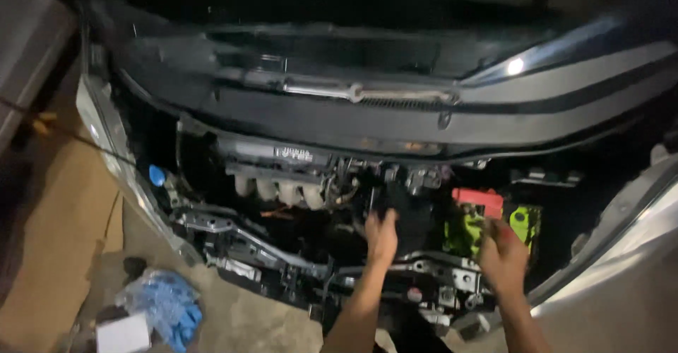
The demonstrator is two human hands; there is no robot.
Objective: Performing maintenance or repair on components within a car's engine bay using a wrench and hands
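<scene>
Head view: an open engine bay is seen from above in dim light, with the raised hood and windscreen base across the top of the picture. The left hand is reached into the middle of the bay, fingers spread apart against a dark boxy housing; nothing is seen clamped in it. The right hand is laid at the near edge of the battery, which sits toward the right side of the bay, just behind the front crossmember. Whether the right fingers are closed on anything cannot be told, the hand being blurred.

The battery is shown with a red terminal cover on its top rear and yellow-green labels on its face. It is judged to be heavy, rigid and smooth-sided, so a hold low on both short sides, or on a carry strap if one is fitted, would be preferred; the red cover and cable ends are judged too weak to be pulled on.

On the ground by the left front corner of the bay, blue gloves and a small white box are seen.
</scene>
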